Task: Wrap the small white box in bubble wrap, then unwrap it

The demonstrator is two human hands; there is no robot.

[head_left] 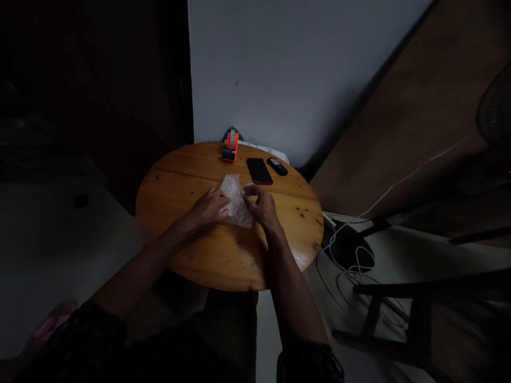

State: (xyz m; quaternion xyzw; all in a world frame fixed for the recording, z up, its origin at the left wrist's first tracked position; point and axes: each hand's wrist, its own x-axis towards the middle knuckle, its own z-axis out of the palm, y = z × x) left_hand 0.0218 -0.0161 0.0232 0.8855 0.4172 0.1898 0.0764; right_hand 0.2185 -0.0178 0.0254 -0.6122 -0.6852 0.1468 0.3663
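Note:
A crumpled piece of clear bubble wrap [236, 205] lies on the round wooden table [187, 260] in front of me. My left hand [209, 206] grips its left side, with the fingers and thumb over the edge. On the other side my right hand [261, 206] is closed in a pinch at the upper right edge of the wrap. Whether anything is inside the wrap I cannot tell. Just beyond my right hand a black smartphone [259, 171] with a reddish edge lies flat.
An orange tape dispenser [230, 148] stands at the table's far edge. A small keypad phone [277, 166] lies right of the smartphone. Beyond rises a pale wall [279, 69]. White cables [351, 271] and a dark wooden stool [399, 319] are on the floor at the right.

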